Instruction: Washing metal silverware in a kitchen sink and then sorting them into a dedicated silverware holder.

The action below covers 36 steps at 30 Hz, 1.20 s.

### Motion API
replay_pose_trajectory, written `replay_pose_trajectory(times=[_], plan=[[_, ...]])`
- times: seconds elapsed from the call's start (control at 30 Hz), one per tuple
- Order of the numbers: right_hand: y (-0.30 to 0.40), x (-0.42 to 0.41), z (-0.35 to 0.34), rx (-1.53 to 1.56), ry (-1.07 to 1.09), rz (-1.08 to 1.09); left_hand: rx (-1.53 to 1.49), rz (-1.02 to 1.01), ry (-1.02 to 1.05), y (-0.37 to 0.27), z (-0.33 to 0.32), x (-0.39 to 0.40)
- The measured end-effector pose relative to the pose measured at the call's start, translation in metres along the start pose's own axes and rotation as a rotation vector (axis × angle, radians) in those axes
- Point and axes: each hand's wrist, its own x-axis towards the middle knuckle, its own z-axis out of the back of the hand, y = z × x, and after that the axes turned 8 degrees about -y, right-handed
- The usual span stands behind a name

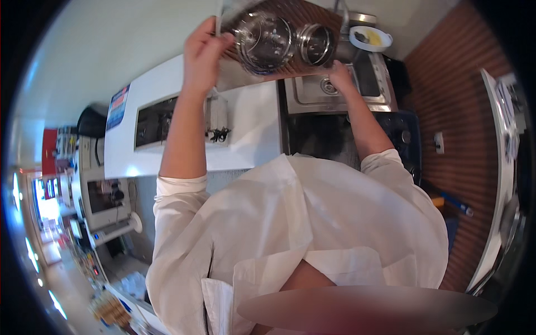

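Observation:
A large clear glass vessel (264, 42) and a smaller glass jar (316, 44) stand side by side on a brown ribbed board or tray (312, 14) at the top of the view. My left hand (205, 54) is raised at the left of the large glass, its fingers curled at a pale, clear edge; whether that edge belongs to the board cannot be told. At the board's near right corner is my right hand (341, 76), gripping the rim with some fingers hidden. Below the board's right part is a steel sink (310, 94).
A white dish with yellow food (370, 38) stands behind the sink, near the faucet (344, 19). A dark stovetop (320, 134) lies nearer me. On the left, a white counter (255, 125) bears a black cable bundle (219, 134). A brown ribbed wall (460, 104) bounds the right.

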Motion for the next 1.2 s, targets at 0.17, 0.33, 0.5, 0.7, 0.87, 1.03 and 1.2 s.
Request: replay_pose_trajectory(times=[0.17,0.33,0.5,0.7,0.87,1.03,1.2], plan=[[0.143,-0.035,-0.019,0.571,0.257,0.211,0.172,-0.021,-0.521,-0.044,0.099,-0.025],[0.234,-0.093,-0.086,0.689,0.964,0.027,0.114,-0.124,-0.864,-0.131,0.219,-0.092],[0.275,-0.155,-0.134,0.903,0.789,-0.251,0.19,-0.272,-0.571,-0.199,0.286,-0.155],[0.283,-0.128,-0.185,1.114,0.369,-0.552,0.056,-0.453,-0.46,-0.189,0.398,-0.225],[0.3,-0.09,-0.19,1.318,0.485,-0.594,-0.015,-0.429,-0.628,-0.161,0.432,-0.234],[0.292,-0.042,-0.196,1.208,0.541,-0.553,-0.149,-0.353,-0.493,-0.146,0.489,-0.238],[0.284,-0.023,-0.198,1.274,0.595,-0.355,-0.173,-0.248,-0.439,-0.128,0.495,-0.22]])
